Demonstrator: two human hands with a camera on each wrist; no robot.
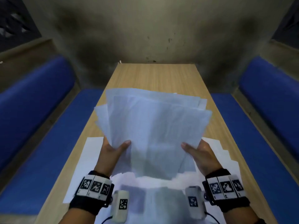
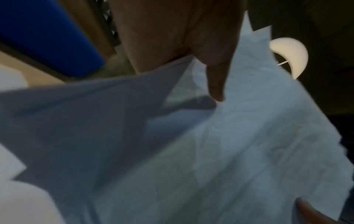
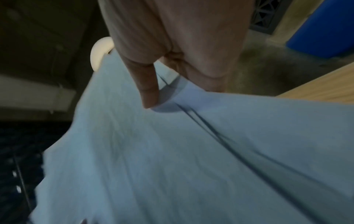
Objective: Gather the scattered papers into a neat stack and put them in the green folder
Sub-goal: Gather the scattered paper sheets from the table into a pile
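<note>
A loose bundle of white papers is lifted off the wooden table, its sheets fanned and uneven at the far edge. My left hand grips the bundle's left side, thumb on top and fingers hidden beneath. My right hand grips the right side the same way. In the left wrist view the thumb presses on the papers. The right wrist view shows the other thumb lying on the sheets. More white sheets lie flat on the table under my wrists. No green folder is in view.
Blue cushioned benches run along both sides of the narrow table. A grey stained wall closes the far end. Bare wood shows beyond the papers.
</note>
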